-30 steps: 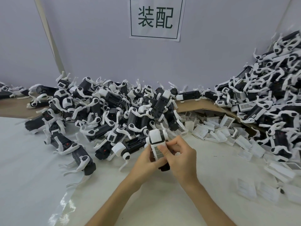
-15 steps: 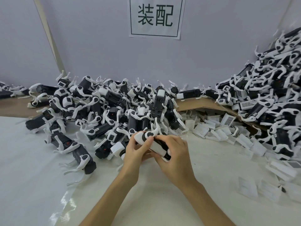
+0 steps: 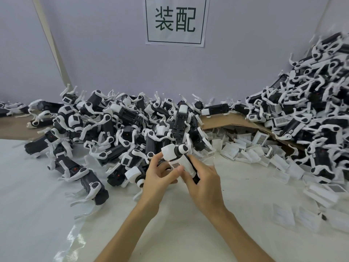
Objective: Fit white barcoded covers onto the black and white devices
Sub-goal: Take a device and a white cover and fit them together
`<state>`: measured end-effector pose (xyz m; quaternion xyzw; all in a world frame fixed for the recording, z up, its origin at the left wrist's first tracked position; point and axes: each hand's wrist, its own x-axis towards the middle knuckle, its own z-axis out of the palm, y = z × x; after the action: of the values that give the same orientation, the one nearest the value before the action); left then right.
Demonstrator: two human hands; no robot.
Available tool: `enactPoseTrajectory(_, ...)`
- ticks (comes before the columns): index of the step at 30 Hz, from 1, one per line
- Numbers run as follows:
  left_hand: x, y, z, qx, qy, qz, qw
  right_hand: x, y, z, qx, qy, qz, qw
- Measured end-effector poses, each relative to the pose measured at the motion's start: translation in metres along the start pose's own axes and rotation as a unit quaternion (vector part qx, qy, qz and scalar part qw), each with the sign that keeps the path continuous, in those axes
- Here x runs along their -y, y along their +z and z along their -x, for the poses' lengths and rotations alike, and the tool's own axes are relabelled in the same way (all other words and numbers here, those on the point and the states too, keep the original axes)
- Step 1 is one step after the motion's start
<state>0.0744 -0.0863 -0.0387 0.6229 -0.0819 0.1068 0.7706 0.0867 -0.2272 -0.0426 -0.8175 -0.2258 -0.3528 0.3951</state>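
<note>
Fingers [image 3: 155,163] of L hand [image 3: 160,180] & R hand [image 3: 205,186] grip device [image 3: 169,151] betw. them, thumb on cover [image 3: 175,164], prob. seated.

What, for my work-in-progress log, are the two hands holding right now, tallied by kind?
Black and white plastic device: 1
White barcoded plastic cover, lying on that device: 1
Total: 2
</note>
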Motion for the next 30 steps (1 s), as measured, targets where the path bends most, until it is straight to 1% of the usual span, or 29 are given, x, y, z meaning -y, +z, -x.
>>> enactPoseTrajectory(4, 0.0014, 0.0016, 0.0013, 0.026, 0.005, -0.021, 0.999, 0.0, 0.0001, 0.0, -0.008, -0.011, 0.041, 0.999)
enactPoseTrajectory(6, 0.0013, 0.0022, 0.002, 0.011, 0.018, -0.019, 1.0, 0.0012, 0.001, -0.0002, -0.024, -0.028, 0.067, 0.997)
enactPoseTrajectory(8, 0.0013, 0.0022, 0.0019, -0.008, 0.038, -0.015, 0.999, 0.0024, 0.0019, -0.0004, -0.043, -0.037, 0.07, 0.996)
enactPoseTrajectory(13, -0.002, -0.0022, 0.0, -0.05, 0.065, 0.009, 0.997, 0.0033, 0.0039, 0.001, -0.018, -0.035, 0.081, 0.996)
enactPoseTrajectory(18, -0.0023, -0.0021, -0.0001, -0.042, 0.056, 0.003, 0.998, 0.0016, 0.0053, 0.0028, -0.022, -0.033, 0.071, 0.997)
enactPoseTrajectory(24, -0.0027, -0.0011, 0.0025, -0.025, 0.05, -0.014, 0.998, -0.0019, 0.001, 0.003, 0.004, 0.01, 0.025, 1.0)
enactPoseTrajectory(30, -0.0037, -0.0004, 0.0021, -0.032, 0.047, -0.017, 0.998, -0.0026, 0.0001, 0.0027, 0.006, 0.013, 0.023, 1.0)
